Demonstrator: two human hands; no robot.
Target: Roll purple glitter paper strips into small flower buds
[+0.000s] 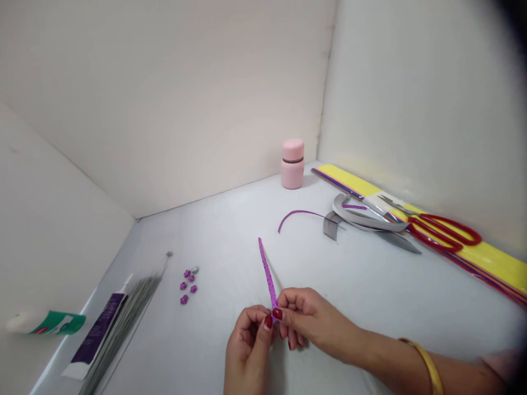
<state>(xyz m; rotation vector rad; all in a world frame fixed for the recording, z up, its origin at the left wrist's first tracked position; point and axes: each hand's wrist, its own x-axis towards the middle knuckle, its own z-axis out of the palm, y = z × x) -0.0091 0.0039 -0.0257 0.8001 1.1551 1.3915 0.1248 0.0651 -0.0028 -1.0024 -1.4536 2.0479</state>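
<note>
A narrow purple paper strip (267, 271) with dark specks rises from between my fingers, its free end pointing away from me. My left hand (252, 345) pinches the strip's near end between thumb and fingers. From the right, my right hand (304, 318) pinches the same end, the two thumbs almost touching. The folded or knotted part at the fingertips is mostly hidden. To the left of my hands lie several small purple paper stars (191, 278), with a silvery one (195, 270) beside them.
At left are a bundle of grey wires (127, 323), a purple-and-white tube (101, 329) and a green-and-white tube (61, 322). A pink flask (292, 164) stands at the back. Right are silver strips (362, 219), a loose purple strip (302, 212), red-handled scissors (444, 230) and packed coloured paper (494, 258).
</note>
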